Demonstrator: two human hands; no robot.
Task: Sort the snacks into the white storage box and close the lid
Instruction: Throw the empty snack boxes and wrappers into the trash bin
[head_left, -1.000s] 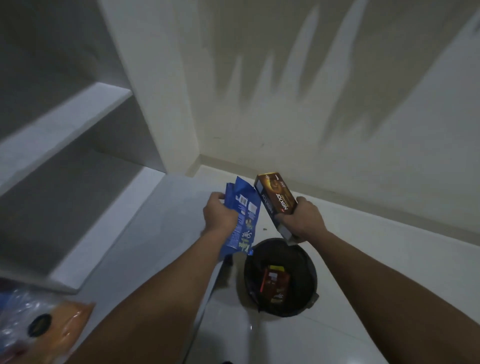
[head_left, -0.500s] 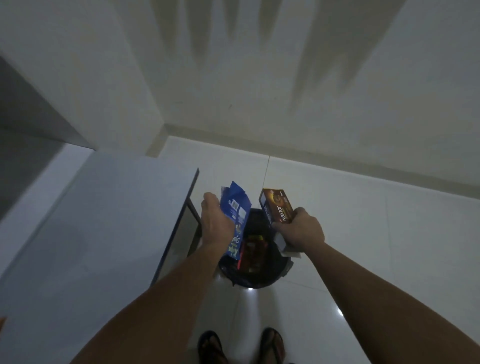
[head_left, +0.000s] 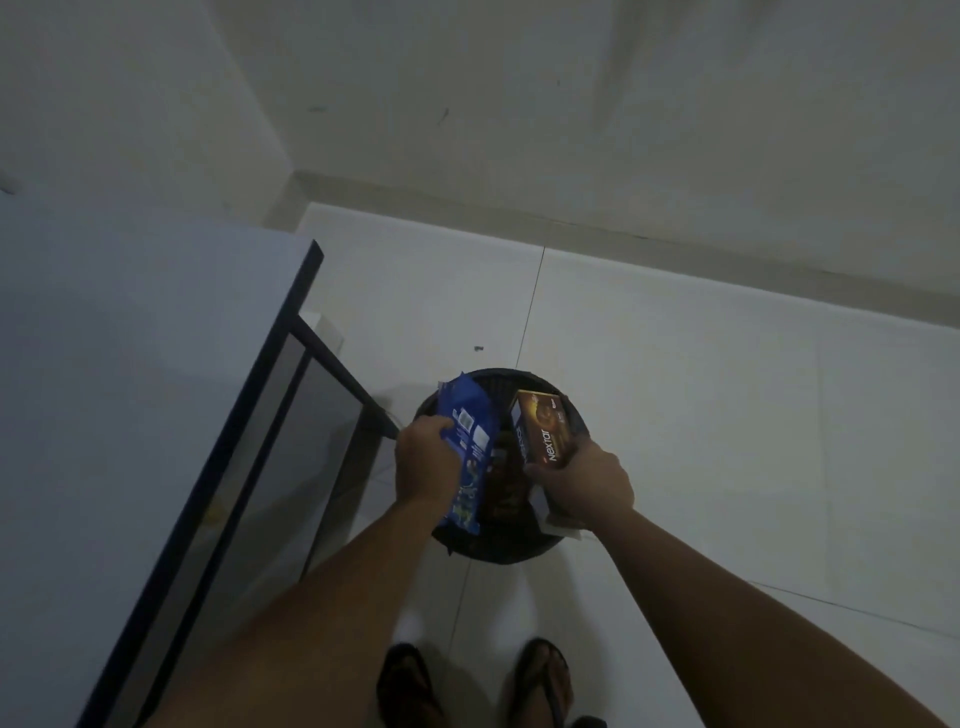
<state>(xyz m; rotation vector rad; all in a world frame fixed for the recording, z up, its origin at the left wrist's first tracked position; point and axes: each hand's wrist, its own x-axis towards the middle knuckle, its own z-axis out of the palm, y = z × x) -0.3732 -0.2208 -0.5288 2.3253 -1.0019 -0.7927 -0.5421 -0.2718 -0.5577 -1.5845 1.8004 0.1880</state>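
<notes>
Gripping blue packet, left hand; right hand clutching Nextar box; both above black bin

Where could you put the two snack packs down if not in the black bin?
The white tabletop left of the black bin looks bare. So do the floor tiles between bin and wall. It is crowded over the bin: both hands, blue packet, brown box.

A dim corner of a home interior, seen from above. Pale glossy floor tiles meet plain cream walls at a skirting strip. A white table with a dark edge stands at left, a round black waste bin beside it, and sandalled feet below.
</notes>
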